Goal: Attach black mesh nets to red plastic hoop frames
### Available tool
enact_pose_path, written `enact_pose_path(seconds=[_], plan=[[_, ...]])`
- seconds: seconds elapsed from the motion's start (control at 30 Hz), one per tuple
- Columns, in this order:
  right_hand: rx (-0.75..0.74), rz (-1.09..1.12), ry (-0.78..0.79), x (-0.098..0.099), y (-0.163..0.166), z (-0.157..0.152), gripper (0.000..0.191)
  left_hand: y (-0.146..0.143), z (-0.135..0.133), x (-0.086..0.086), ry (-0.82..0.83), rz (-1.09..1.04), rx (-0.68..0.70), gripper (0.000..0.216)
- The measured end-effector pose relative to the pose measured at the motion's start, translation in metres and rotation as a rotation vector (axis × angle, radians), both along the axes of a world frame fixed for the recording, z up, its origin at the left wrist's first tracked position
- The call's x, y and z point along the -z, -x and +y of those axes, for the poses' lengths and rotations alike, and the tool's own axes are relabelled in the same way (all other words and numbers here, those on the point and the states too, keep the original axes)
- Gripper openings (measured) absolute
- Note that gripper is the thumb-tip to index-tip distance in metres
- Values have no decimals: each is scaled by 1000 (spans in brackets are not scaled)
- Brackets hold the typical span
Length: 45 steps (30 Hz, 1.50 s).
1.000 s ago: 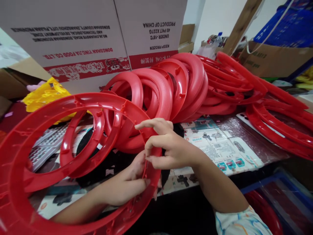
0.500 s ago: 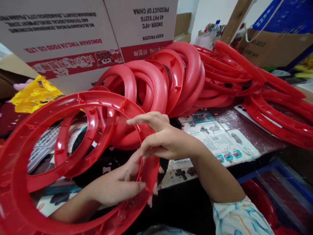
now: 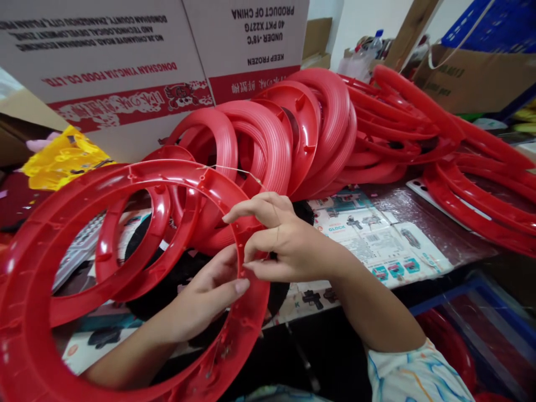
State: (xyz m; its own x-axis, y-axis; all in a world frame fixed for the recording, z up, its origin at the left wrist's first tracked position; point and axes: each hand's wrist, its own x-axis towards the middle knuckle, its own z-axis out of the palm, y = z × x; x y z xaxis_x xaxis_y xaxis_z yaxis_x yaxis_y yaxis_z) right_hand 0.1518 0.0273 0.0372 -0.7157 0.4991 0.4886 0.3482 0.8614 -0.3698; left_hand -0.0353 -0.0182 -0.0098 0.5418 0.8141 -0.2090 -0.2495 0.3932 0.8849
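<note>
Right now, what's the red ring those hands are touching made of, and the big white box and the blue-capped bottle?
Red ring: probably hard plastic, glossy; bright highlights and moulded ribs show.
White printed box: looks like matte cardboard, with flat panels and a straight seam.
Blue-capped bottle: perhaps clear plastic, being see-through, but too small to be sure.

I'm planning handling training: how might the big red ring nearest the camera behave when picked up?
The big red ring is probably stiff: its hoop shows no sag. Its open, ribbed channel suggests it's light. Its glossy surface may be slippery.
</note>
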Motion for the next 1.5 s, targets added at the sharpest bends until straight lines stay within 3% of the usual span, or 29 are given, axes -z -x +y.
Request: enact_pose_path(seconds=[0.07,0.17,0.33,0.5,0.67,0.93,1.1,1.17,1.33,1.5], plan=[[18,8,25,1,2,0,13,-2,-3,1,-60,81,-107,52],[25,102,80,4,3,1,11,-5,-7,3,-122,107,-145,49],[31,248,173,6,4,1,7,-8,-8,2,-148,116,-22,43],[65,231,172,7,5,-1,8,-7,-7,2,-121,156,59,59],[67,238,185,7,5,-1,9,-5,-4,3,-129,133,77,50],[108,212,138,4,6,-4,9,-6,0,5,-75,-151,140,49],[119,178,144,3,7,-5,10,-9,3,9,58,-124,-20,39],[101,171,157,3,7,-5,10,-10,3,9,43,-84,-77,38],[70,158,173,4,8,-5,10,-12,1,5,-70,-55,-31,32],[96,130,159,6,14,-7,10,-14,3,1,-100,71,-165,41]])
